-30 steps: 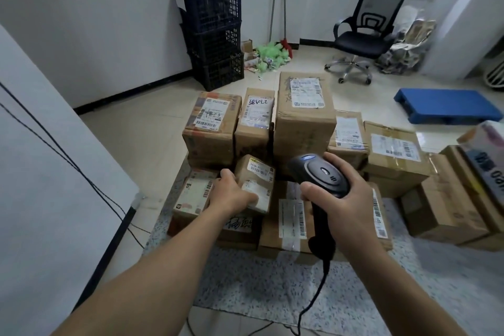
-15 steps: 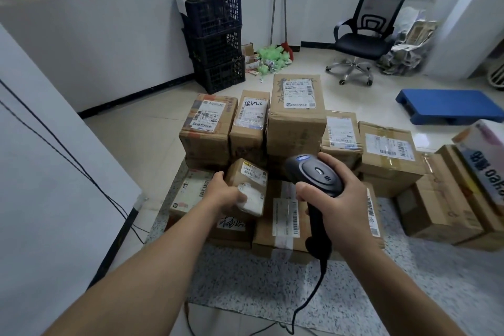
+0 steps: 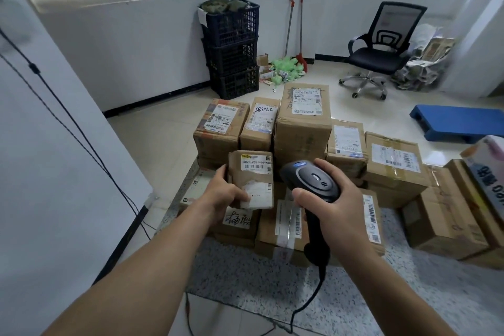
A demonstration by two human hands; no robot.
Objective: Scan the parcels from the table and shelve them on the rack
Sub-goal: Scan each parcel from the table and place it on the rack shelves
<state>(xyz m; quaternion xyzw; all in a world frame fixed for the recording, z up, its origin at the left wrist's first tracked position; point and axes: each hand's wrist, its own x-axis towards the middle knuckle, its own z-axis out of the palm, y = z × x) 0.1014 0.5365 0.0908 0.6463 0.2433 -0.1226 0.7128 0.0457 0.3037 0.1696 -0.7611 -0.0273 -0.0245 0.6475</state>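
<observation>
1. On the near left of the speckled table (image 3: 245, 281), the left hand (image 3: 218, 194) gripped a small parcel (image 3: 252, 172). Its thumb lay across the lower label (image 3: 259, 194) and its fingers (image 3: 222, 172) curled round the parcel's left edge.
2. The small parcel was held tilted, its labelled face turned up toward the camera, over the flat boxes (image 3: 283, 229) at the table's front. Whether its lower edge touched them could not be told.
3. The right hand (image 3: 338, 213) was closed round the handle of the barcode scanner (image 3: 311, 183), whose cable (image 3: 308, 300) trailed down past the table's near edge.
4. The scanner's head sat just beside the parcel's right edge, about level with the upper barcode label (image 3: 256, 165). Its nose pointed away toward the stacked parcels (image 3: 302, 128) behind, not at that label.
5. The step in hand appeared to be scanning this one parcel. With so many boxes on the table, the task looked to be at an early stage.
6. The next move would call for swinging the scanner's window onto a barcode, or turning the parcel to face it. The upper label seemed the easier target, since the thumb covered part of the lower one.
7. No rack was in view, so shelving would likely require the person to turn away from the table.
</observation>
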